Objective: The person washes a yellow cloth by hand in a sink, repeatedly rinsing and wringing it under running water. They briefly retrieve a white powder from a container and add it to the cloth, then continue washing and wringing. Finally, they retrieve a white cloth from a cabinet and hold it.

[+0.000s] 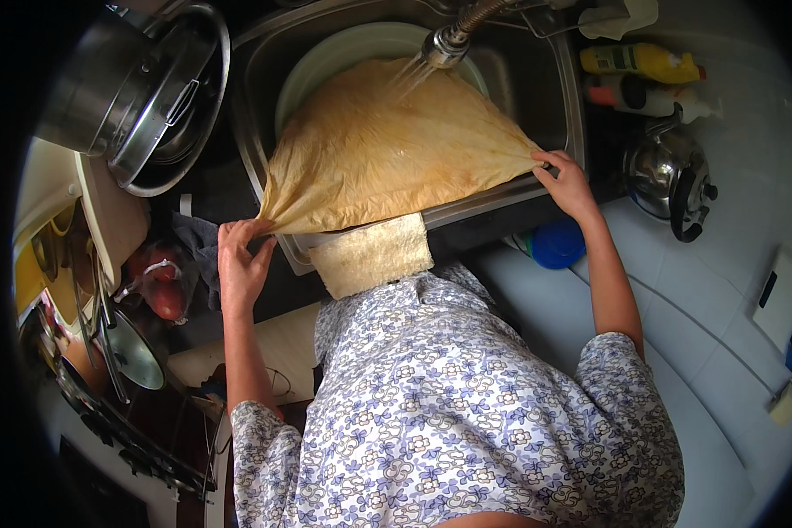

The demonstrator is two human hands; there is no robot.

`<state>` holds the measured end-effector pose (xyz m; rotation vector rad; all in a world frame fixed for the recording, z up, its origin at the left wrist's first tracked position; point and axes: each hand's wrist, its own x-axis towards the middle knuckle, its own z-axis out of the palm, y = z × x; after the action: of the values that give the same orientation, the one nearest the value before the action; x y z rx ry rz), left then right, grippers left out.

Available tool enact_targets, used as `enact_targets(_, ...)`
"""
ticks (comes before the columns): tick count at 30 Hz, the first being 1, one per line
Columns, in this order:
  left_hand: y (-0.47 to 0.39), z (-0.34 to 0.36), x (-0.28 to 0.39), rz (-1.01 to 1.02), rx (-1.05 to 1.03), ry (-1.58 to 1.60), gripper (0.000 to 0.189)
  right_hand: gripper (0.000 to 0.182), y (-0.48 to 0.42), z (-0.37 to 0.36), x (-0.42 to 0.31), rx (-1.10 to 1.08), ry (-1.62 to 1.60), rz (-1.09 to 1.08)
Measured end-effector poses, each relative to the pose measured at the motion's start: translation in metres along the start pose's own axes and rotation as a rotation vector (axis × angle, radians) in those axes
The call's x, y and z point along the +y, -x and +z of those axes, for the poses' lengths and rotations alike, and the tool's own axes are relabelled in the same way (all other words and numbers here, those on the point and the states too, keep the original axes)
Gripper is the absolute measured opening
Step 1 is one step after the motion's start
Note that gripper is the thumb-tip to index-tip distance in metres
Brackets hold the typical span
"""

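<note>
A wide, wet, yellowish-tan sheet of thin wrinkled material point(396, 145) is stretched between my two hands over the sink. My left hand point(243, 261) pinches its near left corner above the sink's front edge. At the right rim of the sink, my right hand point(564, 181) grips the other corner between thumb and fingers. Water runs from the faucet's spray head point(445, 47) onto the sheet's far part. Beneath the sheet sits a pale green basin point(376, 36), mostly covered, inside the stainless-steel sink point(571, 99). A cream textured cloth point(376, 254) hangs over the front edge.
Steel pots and bowls point(171, 125) are stacked left of the sink. Nearby lie a dark cloth point(201, 247) and a plastic bag of red produce point(165, 284). On the right are a yellow bottle point(637, 61), a steel kettle point(666, 171) and a blue lid point(558, 244).
</note>
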<state>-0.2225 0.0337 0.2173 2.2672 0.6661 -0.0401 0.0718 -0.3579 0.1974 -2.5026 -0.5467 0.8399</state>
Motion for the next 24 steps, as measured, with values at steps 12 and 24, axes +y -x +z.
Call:
enact_targets(12, -0.042, 0.009, 0.005, -0.101, 0.353, 0.509, 0.012, 0.019, -0.031, -0.006, -0.039, 0.458, -0.212, -0.194)
enact_targets(24, -0.052, 0.034, 0.008, -0.081, 0.042, 0.379, 0.006, 0.016, -0.049, 0.004, -0.042, 0.09, 0.059, -0.183)
